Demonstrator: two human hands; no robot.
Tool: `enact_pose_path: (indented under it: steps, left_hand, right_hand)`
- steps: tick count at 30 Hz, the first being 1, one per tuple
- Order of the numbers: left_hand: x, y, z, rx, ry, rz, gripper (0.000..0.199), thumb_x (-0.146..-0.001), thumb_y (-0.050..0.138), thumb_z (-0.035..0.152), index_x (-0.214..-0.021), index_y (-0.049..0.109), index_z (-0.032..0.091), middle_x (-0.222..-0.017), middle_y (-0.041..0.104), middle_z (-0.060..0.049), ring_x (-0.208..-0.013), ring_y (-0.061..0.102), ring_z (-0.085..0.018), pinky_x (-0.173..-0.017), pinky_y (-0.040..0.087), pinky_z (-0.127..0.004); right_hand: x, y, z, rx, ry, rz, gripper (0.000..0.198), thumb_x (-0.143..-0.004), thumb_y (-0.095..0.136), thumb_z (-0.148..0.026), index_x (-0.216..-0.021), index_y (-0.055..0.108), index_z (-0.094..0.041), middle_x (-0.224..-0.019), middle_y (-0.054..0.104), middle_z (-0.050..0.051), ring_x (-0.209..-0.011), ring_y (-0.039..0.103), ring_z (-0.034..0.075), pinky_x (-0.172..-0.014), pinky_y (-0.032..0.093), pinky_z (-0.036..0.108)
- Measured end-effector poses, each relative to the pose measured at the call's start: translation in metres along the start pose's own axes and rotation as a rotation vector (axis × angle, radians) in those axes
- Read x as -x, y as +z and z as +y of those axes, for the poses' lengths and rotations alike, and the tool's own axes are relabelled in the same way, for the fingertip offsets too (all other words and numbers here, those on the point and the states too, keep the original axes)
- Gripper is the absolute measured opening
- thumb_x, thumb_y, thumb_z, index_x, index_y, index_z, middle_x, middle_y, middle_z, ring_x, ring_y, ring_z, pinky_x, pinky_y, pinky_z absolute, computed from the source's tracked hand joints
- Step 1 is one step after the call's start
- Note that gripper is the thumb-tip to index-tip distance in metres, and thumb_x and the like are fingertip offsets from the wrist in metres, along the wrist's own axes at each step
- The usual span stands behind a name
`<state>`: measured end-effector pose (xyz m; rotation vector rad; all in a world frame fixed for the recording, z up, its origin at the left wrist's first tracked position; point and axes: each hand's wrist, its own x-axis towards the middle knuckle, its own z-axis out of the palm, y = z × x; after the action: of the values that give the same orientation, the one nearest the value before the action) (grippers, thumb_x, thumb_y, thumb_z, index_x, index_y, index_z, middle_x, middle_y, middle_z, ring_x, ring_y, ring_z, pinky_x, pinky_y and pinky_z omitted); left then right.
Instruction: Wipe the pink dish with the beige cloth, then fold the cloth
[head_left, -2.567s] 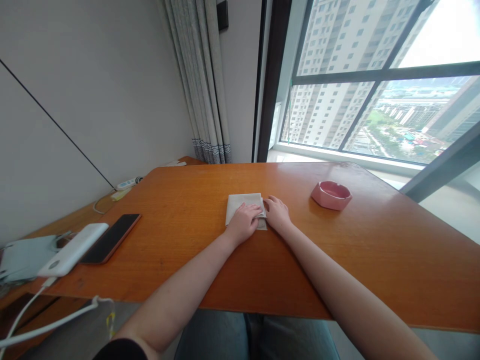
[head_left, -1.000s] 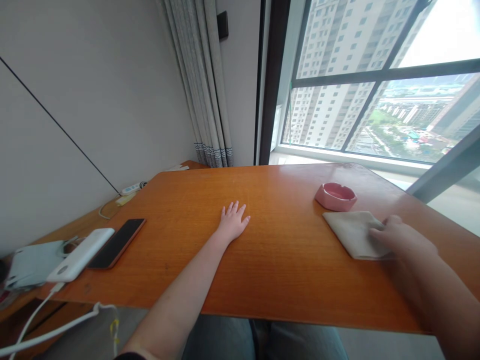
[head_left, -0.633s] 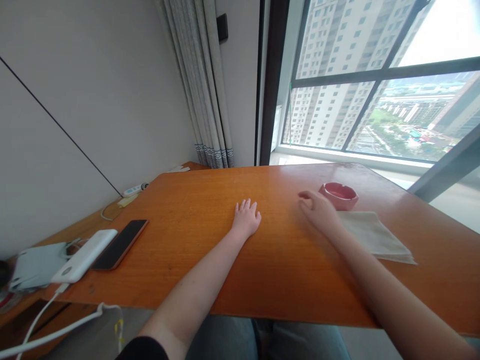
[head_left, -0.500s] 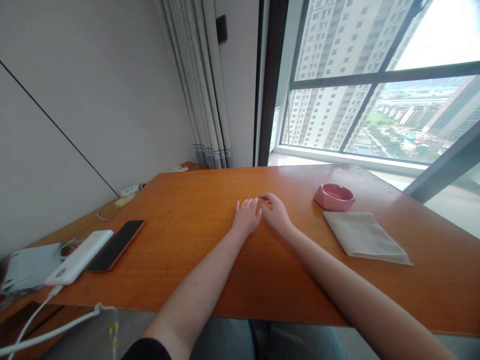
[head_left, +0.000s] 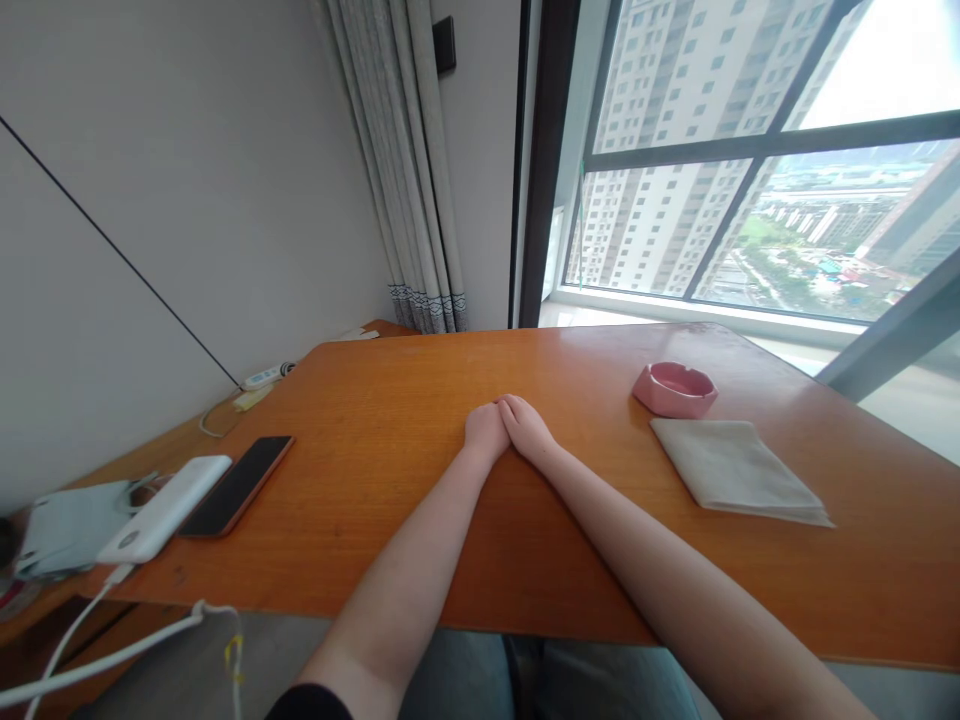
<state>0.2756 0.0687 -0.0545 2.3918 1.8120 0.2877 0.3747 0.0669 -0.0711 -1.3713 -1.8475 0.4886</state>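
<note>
Near the middle of the wooden desk, my left hand point(head_left: 485, 431) is closed, its fingers curled in and mostly hidden. My right hand point(head_left: 527, 427) leans against it from the right, with its fingers together and lapped over the left hand's fingers. Whether anything lies inside the two hands cannot be seen. Both forearms stretch forward over the desk's front edge. The nearest things to my right hand are a folded beige cloth point(head_left: 739, 472) and, just behind it, a pink ashtray point(head_left: 675, 390).
On the left of the desk point(head_left: 390, 400) lie a dark smartphone point(head_left: 238, 486) and a white power bank point(head_left: 165, 508) with a cable plugged in. A power strip point(head_left: 264, 377) sits by the wall. The window point(head_left: 720, 180) is beyond the desk.
Both hands were apart with fingers loosely spread; now they meet. The left fingers have curled in, and the right hand has moved left onto the left one.
</note>
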Motion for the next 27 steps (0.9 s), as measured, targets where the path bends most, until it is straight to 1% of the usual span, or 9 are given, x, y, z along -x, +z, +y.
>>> enact_pose_path:
  steps: [4,13,16,18,20,22,24,25,27]
  left_hand:
    - [0.005,0.0,-0.01,0.081,0.063,0.031,0.029,-0.086,0.044,0.024,-0.101,0.068,0.016,-0.1,0.071,-0.01,-0.095,0.066,-0.022,-0.081,0.05,-0.03]
    - [0.004,0.003,-0.01,0.156,0.068,0.062,0.029,-0.084,0.044,0.025,-0.095,0.069,0.016,-0.095,0.072,-0.012,-0.09,0.066,-0.024,-0.075,0.049,-0.03]
    - [0.005,0.001,-0.011,0.166,0.072,0.063,0.028,-0.085,0.043,0.025,-0.092,0.069,0.016,-0.094,0.072,-0.012,-0.089,0.066,-0.023,-0.073,0.047,-0.03]
    - [0.006,0.001,-0.011,0.17,0.07,0.067,0.028,-0.085,0.043,0.027,-0.087,0.068,0.016,-0.09,0.071,-0.011,-0.084,0.066,-0.023,-0.07,0.046,-0.029]
    - [0.007,0.0,-0.012,0.188,0.083,0.075,0.027,-0.086,0.044,0.031,-0.082,0.066,0.017,-0.083,0.07,-0.009,-0.077,0.064,-0.021,-0.066,0.044,-0.028]
    - [0.007,0.0,-0.012,0.227,0.096,0.082,0.026,-0.086,0.044,0.033,-0.078,0.064,0.018,-0.077,0.068,-0.006,-0.071,0.061,-0.018,-0.063,0.041,-0.027]
    - [0.007,0.0,-0.012,0.271,0.088,0.089,0.024,-0.086,0.045,0.033,-0.076,0.062,0.019,-0.074,0.066,-0.004,-0.068,0.058,-0.016,-0.06,0.038,-0.026]
    - [0.007,0.0,-0.011,0.286,0.076,0.094,0.024,-0.086,0.045,0.034,-0.075,0.061,0.019,-0.074,0.066,-0.003,-0.067,0.057,-0.015,-0.059,0.037,-0.026]
    - [0.006,0.001,-0.009,0.303,0.054,0.103,0.023,-0.086,0.046,0.034,-0.075,0.06,0.019,-0.074,0.065,-0.003,-0.066,0.056,-0.015,-0.059,0.036,-0.025]
  right_hand:
    - [0.003,0.0,-0.005,0.021,-0.044,-0.054,0.03,-0.094,0.032,-0.03,-0.093,0.061,-0.02,-0.098,0.067,0.007,-0.098,0.059,0.019,-0.09,0.042,0.031]
    - [0.002,-0.002,-0.005,0.043,-0.045,-0.07,0.029,-0.096,0.032,-0.027,-0.089,0.059,-0.021,-0.096,0.067,0.006,-0.096,0.059,0.017,-0.087,0.042,0.028]
    - [0.004,-0.003,-0.011,0.127,-0.059,-0.092,0.032,-0.097,0.029,-0.026,-0.092,0.059,-0.02,-0.095,0.066,0.008,-0.095,0.059,0.017,-0.087,0.042,0.029]
    - [0.003,-0.012,-0.015,0.26,-0.088,-0.083,0.031,-0.096,0.031,-0.028,-0.091,0.06,-0.019,-0.094,0.066,0.009,-0.096,0.059,0.019,-0.093,0.04,0.034]
    - [0.0,-0.035,-0.012,0.439,-0.102,0.049,0.026,-0.093,0.038,-0.031,-0.093,0.061,-0.019,-0.102,0.065,0.011,-0.105,0.055,0.023,-0.104,0.03,0.045]
    - [-0.002,-0.07,-0.001,0.579,-0.05,0.337,0.027,-0.089,0.042,-0.029,-0.108,0.058,-0.017,-0.125,0.055,0.014,-0.122,0.043,0.028,-0.11,0.014,0.055]
    - [0.0,-0.111,0.019,0.64,0.079,0.61,0.04,-0.086,0.043,-0.026,-0.124,0.049,-0.015,-0.139,0.042,0.016,-0.132,0.031,0.031,-0.109,0.009,0.062]
    - [0.002,-0.131,0.031,0.651,0.149,0.704,0.045,-0.084,0.044,-0.026,-0.127,0.046,-0.014,-0.141,0.039,0.017,-0.134,0.027,0.032,-0.108,0.007,0.063]
    - [0.011,-0.163,0.056,0.652,0.27,0.817,0.047,-0.082,0.045,-0.029,-0.126,0.047,-0.014,-0.141,0.037,0.019,-0.134,0.024,0.033,-0.107,0.006,0.063]
